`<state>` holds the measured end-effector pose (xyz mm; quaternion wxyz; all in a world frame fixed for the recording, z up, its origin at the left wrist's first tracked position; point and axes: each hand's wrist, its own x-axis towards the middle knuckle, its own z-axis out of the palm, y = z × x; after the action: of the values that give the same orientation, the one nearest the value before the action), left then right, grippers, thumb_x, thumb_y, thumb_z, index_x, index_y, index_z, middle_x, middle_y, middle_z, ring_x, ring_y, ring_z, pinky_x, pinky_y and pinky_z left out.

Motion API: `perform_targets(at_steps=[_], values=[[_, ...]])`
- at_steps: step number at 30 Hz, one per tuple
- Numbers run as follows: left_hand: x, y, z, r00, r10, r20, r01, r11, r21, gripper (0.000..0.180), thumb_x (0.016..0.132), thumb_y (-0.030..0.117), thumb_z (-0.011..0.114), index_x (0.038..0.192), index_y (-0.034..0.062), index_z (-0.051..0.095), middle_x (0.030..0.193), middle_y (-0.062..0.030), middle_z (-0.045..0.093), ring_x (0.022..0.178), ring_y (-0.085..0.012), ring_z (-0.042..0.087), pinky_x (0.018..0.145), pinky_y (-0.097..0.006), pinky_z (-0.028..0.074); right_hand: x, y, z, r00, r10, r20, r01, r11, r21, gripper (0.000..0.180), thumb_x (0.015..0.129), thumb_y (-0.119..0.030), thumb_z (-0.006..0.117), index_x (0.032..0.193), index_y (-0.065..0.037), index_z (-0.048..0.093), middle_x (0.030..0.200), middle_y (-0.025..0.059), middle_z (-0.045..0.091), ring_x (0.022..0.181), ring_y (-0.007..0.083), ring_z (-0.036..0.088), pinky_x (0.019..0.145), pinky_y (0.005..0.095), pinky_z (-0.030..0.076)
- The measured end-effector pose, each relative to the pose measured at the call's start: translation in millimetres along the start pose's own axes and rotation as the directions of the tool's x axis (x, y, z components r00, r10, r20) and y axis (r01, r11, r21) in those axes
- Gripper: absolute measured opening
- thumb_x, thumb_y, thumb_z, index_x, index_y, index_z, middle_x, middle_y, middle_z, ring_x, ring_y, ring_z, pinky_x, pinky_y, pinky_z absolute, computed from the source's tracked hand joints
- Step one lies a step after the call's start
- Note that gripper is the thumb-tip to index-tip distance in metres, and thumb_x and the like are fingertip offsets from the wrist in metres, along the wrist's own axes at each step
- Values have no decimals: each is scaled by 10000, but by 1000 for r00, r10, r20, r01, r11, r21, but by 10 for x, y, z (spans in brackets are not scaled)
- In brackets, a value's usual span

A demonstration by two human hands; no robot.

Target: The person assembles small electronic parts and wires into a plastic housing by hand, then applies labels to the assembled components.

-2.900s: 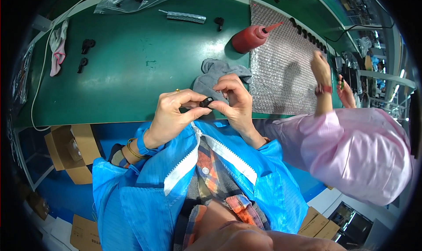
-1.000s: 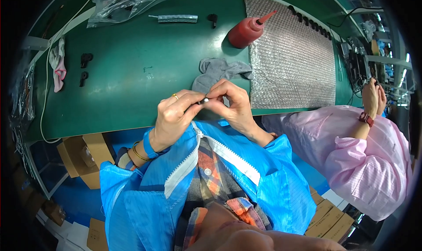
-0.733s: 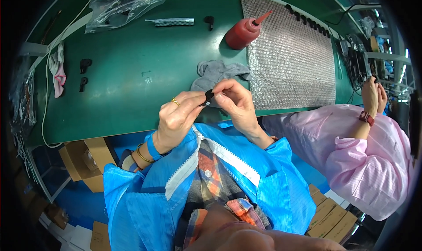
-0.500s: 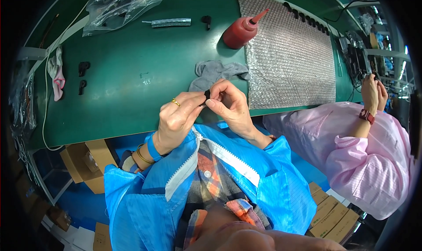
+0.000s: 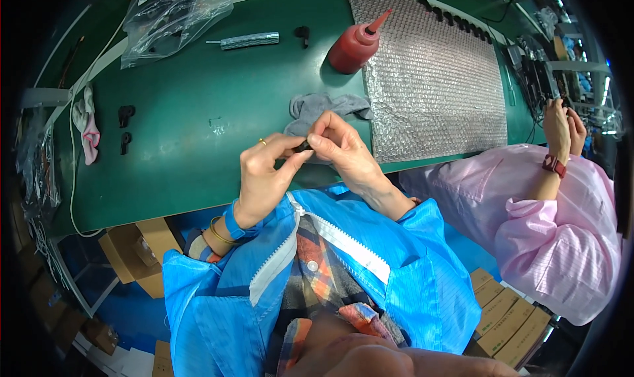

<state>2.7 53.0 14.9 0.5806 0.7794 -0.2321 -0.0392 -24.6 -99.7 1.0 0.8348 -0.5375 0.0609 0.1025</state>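
Both hands, left (image 5: 264, 175) and right (image 5: 343, 149), pinch a small black part (image 5: 304, 146) between fingertips above the bench (image 5: 198, 159) edge; grip is slight, so it may slip floorward

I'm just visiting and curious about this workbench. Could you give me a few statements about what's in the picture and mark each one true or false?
1. Both hands pinch one small black part between their fingertips. True: the left hand and the right hand meet on it above the green table.
2. The red squeeze bottle stands upright. False: it lies on its side, nozzle pointing toward the bubble-wrap sheet.
3. A grey cloth lies on the table just beyond the hands. True.
4. The left hand wears a glove. False: it is bare, with a ring on one finger.
5. A person in a pink coat works to the right. True.
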Motion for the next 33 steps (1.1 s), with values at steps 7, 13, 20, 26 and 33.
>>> perform_targets(at_steps=[7,13,20,26,33], values=[[53,27,-72,889,-406,209,452,712,-538,188,732,-58,651,909,-57,588,725,-107,642,653,-174,650,607,-193,513,-8,-105,-93,997,69,-17,-68,993,93,120,880,-175,540,902,-62,504,773,-8,479,685,39,398,585,149,308],[62,11,-82,861,-436,262,502,649,-572,223,737,-51,657,943,-55,572,727,-121,643,658,-179,652,610,-190,518,0,-116,-92,999,27,-29,-27,1000,6,122,871,-165,550,892,-51,510,768,-8,495,674,38,411,593,147,318],[49,36,-70,878,-413,240,475,702,-530,203,760,-88,609,956,-73,557,737,-136,639,668,-190,653,649,-207,532,-6,-176,-8,998,-55,-31,49,987,-156,78,832,-110,570,848,-45,532,743,-18,486,646,35,407,579,153,341],[21,13,-42,909,-350,225,416,764,-492,206,755,-85,619,953,-72,562,752,-138,641,675,-193,654,649,-211,535,-30,-154,-35,998,-57,-1,56,985,-161,59,821,-73,580,846,-31,549,692,-22,498,590,28,409,538,143,341],[-10,7,-55,926,-323,195,377,799,-469,199,740,-53,654,925,-62,580,746,-123,648,668,-178,654,599,-195,523,-44,-140,-34,996,-74,39,80,979,-186,63,823,-72,583,857,-27,555,666,-23,507,565,20,421,510,134,341]])
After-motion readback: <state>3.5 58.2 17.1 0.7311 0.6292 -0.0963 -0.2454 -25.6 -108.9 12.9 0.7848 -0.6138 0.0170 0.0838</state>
